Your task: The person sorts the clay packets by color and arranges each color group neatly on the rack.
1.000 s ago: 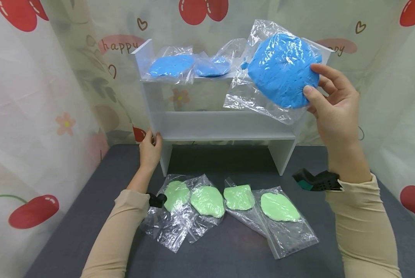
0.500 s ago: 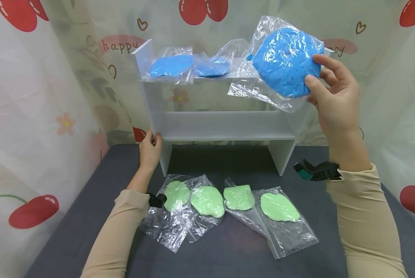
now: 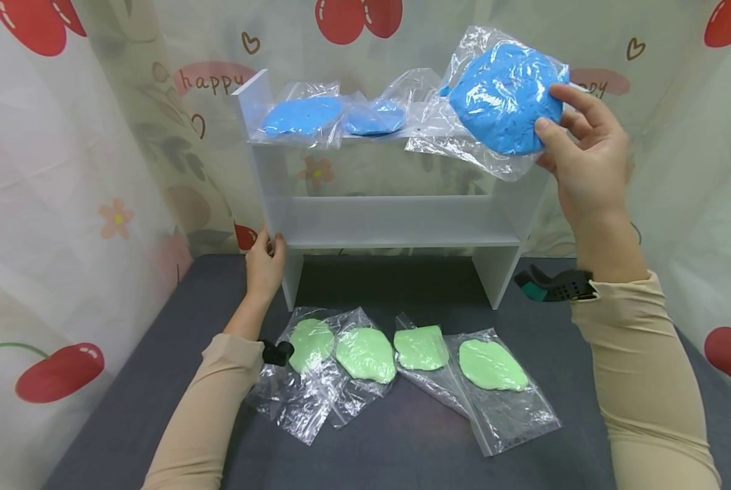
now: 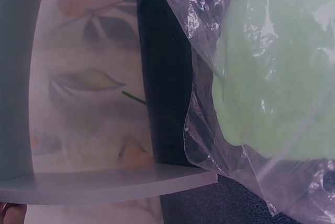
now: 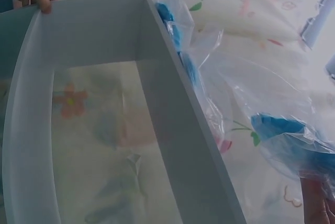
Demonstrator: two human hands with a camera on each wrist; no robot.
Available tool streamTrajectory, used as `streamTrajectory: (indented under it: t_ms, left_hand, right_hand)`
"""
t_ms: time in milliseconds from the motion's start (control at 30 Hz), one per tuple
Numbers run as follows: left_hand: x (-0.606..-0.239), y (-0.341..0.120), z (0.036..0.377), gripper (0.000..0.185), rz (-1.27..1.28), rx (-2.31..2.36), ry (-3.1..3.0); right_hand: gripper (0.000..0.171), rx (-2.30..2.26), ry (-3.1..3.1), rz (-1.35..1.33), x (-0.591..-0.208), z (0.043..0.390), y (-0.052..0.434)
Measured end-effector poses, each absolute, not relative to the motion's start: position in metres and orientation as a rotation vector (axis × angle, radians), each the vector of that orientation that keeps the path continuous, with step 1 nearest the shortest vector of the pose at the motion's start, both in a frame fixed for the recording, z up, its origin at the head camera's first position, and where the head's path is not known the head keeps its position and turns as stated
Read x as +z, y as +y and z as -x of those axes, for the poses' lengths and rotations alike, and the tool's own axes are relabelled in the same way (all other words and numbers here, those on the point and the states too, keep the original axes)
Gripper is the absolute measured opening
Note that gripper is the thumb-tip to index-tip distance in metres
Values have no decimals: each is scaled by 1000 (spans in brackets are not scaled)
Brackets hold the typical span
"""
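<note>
Blue putty in a clear bag (image 3: 503,95) is hanging in my right hand (image 3: 586,163), raised just above the right end of the white shelf (image 3: 396,221) and its top board. I'm pinching the bag's right edge: my thumb is pressing on the front of the blue disc, while the other fingers (image 3: 586,109) are curling round behind it, so the putty is sitting to the left of my palm, tilted face-on toward me. The loose plastic is trailing down to the left, touching the top board. In the right wrist view the same bag (image 5: 285,135) is showing beside the shelf's top edge.

My left hand (image 3: 265,262) is gripping the shelf's left upright near its foot, fingers wrapped round the front edge.

Two more blue bags (image 3: 325,116) are lying side by side on the top board, left of the one I'm holding. Four bags of green putty (image 3: 402,354) are lying in a row on the dark table (image 3: 157,381) in front of the shelf, neighbours overlapping at the edges.
</note>
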State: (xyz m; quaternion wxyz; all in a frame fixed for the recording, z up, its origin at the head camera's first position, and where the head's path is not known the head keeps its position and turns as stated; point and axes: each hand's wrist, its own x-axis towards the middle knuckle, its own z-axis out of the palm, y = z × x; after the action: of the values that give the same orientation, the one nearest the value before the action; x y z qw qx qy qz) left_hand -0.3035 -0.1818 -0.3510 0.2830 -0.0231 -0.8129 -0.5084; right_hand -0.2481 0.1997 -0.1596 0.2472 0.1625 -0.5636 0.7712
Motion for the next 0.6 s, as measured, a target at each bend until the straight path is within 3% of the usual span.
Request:
streamTrajectory:
  t_ms: [600]
  left_hand:
    - [-352, -182, 304, 36, 70, -1371, -2160]
  right_hand:
    - [36, 2117, -1586, -380, -155, 264, 201]
